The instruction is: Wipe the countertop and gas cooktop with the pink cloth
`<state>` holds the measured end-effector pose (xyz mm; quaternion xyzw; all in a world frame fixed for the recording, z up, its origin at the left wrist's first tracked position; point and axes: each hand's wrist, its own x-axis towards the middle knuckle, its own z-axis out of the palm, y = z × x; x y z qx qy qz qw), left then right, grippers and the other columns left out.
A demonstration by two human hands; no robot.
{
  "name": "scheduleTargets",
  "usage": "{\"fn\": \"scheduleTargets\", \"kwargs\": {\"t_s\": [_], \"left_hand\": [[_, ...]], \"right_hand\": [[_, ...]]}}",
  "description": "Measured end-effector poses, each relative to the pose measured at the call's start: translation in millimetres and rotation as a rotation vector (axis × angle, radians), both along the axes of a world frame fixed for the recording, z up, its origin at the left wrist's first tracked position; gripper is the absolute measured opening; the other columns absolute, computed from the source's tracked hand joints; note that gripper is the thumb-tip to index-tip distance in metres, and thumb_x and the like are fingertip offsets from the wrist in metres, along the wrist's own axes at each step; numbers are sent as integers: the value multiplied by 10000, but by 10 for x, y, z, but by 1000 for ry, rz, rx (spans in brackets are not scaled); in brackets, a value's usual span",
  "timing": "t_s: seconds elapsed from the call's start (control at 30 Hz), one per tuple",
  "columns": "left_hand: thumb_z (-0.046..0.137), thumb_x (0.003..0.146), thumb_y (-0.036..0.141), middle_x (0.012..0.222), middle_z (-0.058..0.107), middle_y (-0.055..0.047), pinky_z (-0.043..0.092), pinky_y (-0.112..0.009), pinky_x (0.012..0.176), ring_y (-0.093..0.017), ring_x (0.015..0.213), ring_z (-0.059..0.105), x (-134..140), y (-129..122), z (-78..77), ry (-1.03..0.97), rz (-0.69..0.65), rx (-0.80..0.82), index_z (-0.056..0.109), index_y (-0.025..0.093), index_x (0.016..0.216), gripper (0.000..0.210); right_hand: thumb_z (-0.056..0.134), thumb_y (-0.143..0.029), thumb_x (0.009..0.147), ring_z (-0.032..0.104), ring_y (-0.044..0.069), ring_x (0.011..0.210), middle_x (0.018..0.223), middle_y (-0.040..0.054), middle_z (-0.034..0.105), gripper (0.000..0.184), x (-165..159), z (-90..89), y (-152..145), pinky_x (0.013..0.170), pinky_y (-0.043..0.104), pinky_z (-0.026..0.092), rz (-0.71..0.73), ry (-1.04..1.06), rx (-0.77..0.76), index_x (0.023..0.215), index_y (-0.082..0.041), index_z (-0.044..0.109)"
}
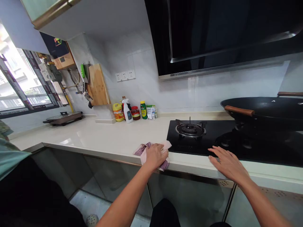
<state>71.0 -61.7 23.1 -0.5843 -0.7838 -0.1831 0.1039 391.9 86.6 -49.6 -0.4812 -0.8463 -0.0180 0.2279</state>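
Note:
My left hand [155, 156] presses a pink and purple cloth [143, 149] down on the front of the white countertop [111, 135], just left of the stove. Its fingers are bent over the bunched fabric, and part of the cloth drapes at the counter edge. My right hand [228, 164] holds nothing. Its fingers are stretched out and apart over the front edge of the black gas stove [187, 146]; whether they touch the surface I cannot tell. A burner [190, 129] with a metal ring lies beyond my left hand.
A large black wok [267, 110] stands on the stove's right side, under a dark range hood [217, 34]. By the wall are a spray bottle [127, 111], a red-lidded jar [135, 113] and a green bottle [143, 110]. Another person's dark clothing [35, 192] shows at left.

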Motion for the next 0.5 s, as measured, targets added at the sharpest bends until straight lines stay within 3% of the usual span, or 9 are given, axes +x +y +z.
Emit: {"fn": "scheduleTargets", "kwargs": {"t_s": [0.1,0.2,0.27,0.37,0.5], "left_hand": [[628,896,390,1183,746,-107,461,-468,1007,-295,1120,663,40,-124,-168,-16,-129,174,754,231,1139,317],[640,878,365,1154,746,-102,473,-462,1002,-288,1102,657,-123,-326,-316,20,-238,296,743,235,1146,316],[625,884,358,1155,743,-94,464,-460,1024,-280,1110,650,-296,-456,-364,66,-243,324,729,233,1156,317],[593,896,346,1159,744,-86,440,-466,1065,-273,1122,644,-644,-613,-356,107,-136,308,718,235,1135,291],[558,914,387,1230,729,-110,435,-477,1065,-295,1171,627,-1210,-794,-274,98,139,261,702,228,1149,318]], "right_hand": [[294,-536,962,383,249,1493,1569,36,493,594,30,1,6,1230,519,273,11,-14,0,1415,-276,576],[285,-531,970,371,242,1500,1578,40,482,598,55,13,9,1234,511,272,28,-25,-7,1427,-270,571],[286,-526,969,366,243,1503,1583,46,475,603,61,23,7,1234,508,274,28,-29,-10,1435,-264,565],[282,-522,967,361,245,1507,1585,41,472,604,57,31,1,1239,511,267,14,-27,-26,1437,-269,564],[272,-527,963,347,243,1514,1592,36,462,618,56,11,17,1242,520,256,23,-36,-34,1444,-267,561]]}}
